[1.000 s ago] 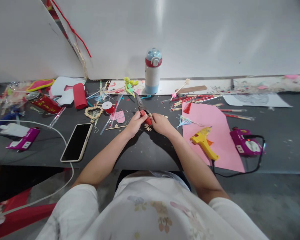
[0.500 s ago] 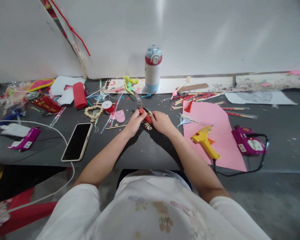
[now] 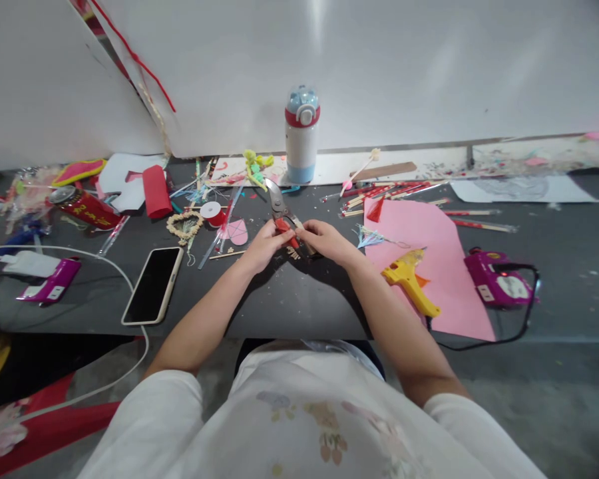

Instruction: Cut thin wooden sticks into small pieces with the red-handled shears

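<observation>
A pair of shears (image 3: 274, 198) with dark metal blades and red on the handle points away from me, blades slightly parted. My left hand (image 3: 265, 247) is closed around the red handle. From the right, my right hand (image 3: 327, 241) grips the other handle, its fingers partly hiding it. Something pale shows by the right fingertips, too small to name. Under the shears lie several short pale bits (image 3: 293, 253) on the dark table. Left of my left hand are a pink paper piece with drawn lines (image 3: 237, 232) and a thin stick (image 3: 227, 255).
A bottle (image 3: 301, 136) stands beyond the shears. Rightward lie pink paper (image 3: 449, 279), a yellow glue gun (image 3: 410, 283), wrapped sticks (image 3: 399, 194) and a purple power block (image 3: 499, 279). Leftward are a phone (image 3: 153, 286), a red thread spool (image 3: 213, 213), a beaded heart (image 3: 184, 227) and a red can (image 3: 86, 207).
The shears have turned slightly and their blades stand more upright in view. Both hands have shifted a little, still on the shears. The whole view has moved slightly.
</observation>
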`<state>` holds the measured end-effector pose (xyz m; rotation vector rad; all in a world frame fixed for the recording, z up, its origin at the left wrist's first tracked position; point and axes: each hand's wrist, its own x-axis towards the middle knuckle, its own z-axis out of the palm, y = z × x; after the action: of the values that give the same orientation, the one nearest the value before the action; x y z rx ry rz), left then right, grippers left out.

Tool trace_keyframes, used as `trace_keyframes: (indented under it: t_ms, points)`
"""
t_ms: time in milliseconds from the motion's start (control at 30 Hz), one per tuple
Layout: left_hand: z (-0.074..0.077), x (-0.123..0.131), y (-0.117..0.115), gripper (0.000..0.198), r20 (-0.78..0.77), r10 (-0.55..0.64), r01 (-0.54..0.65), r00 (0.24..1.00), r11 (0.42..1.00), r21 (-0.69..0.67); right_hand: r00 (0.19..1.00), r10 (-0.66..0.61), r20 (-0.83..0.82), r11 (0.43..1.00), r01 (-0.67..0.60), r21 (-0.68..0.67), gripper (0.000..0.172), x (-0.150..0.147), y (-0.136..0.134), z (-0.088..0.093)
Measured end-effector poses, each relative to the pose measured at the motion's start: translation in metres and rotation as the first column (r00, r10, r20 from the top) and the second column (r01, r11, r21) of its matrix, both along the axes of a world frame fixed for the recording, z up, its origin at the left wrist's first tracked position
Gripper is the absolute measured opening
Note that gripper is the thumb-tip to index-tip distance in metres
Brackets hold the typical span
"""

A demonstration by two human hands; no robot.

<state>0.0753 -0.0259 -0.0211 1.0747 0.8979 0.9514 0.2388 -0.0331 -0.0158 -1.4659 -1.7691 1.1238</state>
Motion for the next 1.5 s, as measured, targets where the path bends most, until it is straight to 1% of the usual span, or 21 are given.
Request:
trace_keyframes:
  t_ms: [67, 133, 233, 333, 433, 567, 800, 1100, 1200, 1300, 1400, 1500]
  points:
    - [0.002, 0.000, 0.000, 0.030, -0.012, -0.024, 0.024, 1.000, 1.000, -0.011, 0.999, 0.035, 0.016, 0.999, -0.035, 0.003, 0.033, 0.002, 0.000, 0.001]
    - [0.001, 0.001, 0.000, 0.027, -0.043, -0.029, 0.029, 0.999, 1.000, 0.006, 0.991, 0.075, 0.112, 0.995, -0.082, 0.058, 0.029, 0.001, -0.002, 0.003]
    - [-0.005, 0.002, 0.001, 0.020, -0.110, -0.006, 0.015, 0.994, 0.997, 0.079, 0.950, 0.108, 0.293, 0.974, -0.160, 0.158, 0.027, -0.002, -0.005, 0.004]
    - [-0.010, 0.001, 0.004, 0.016, -0.189, 0.019, 0.012, 0.982, 0.987, 0.161, 0.906, 0.096, 0.412, 0.953, -0.203, 0.224, 0.024, -0.006, -0.007, 0.003]
    - [-0.013, 0.000, 0.006, 0.015, -0.246, 0.035, 0.017, 0.969, 0.979, 0.205, 0.880, 0.079, 0.468, 0.942, -0.219, 0.253, 0.024, -0.010, -0.008, 0.001]
    - [-0.010, 0.000, 0.005, 0.013, -0.270, 0.056, 0.004, 0.961, 0.976, 0.216, 0.863, 0.062, 0.501, 0.946, -0.211, 0.246, 0.025, -0.015, -0.009, 0.000]
    - [-0.003, 0.000, 0.002, 0.008, -0.287, 0.087, -0.015, 0.954, 0.970, 0.243, 0.858, 0.079, 0.507, 0.946, -0.225, 0.234, 0.026, -0.018, -0.009, 0.000]
    - [-0.007, -0.001, 0.004, 0.009, -0.281, 0.095, -0.023, 0.955, 0.968, 0.249, 0.869, 0.080, 0.488, 0.954, -0.208, 0.215, 0.026, -0.020, -0.010, 0.002]
    - [-0.005, 0.000, 0.004, 0.009, -0.254, 0.085, -0.028, 0.963, 0.976, 0.217, 0.909, 0.080, 0.408, 0.967, -0.169, 0.188, 0.024, -0.017, -0.008, 0.003]
    - [-0.003, 0.001, 0.003, 0.010, -0.211, 0.058, -0.025, 0.976, 0.988, 0.153, 0.959, 0.115, 0.258, 0.981, -0.150, 0.120, 0.024, -0.011, -0.004, 0.005]
    - [-0.002, 0.002, 0.003, 0.011, -0.189, 0.047, -0.025, 0.981, 0.993, 0.117, 0.982, 0.107, 0.156, 0.989, -0.121, 0.079, 0.024, -0.006, -0.002, 0.004]
    - [-0.002, 0.002, 0.004, 0.011, -0.170, 0.048, -0.031, 0.984, 0.994, 0.103, 0.994, 0.083, 0.065, 0.994, -0.088, 0.071, 0.029, -0.003, 0.000, 0.001]
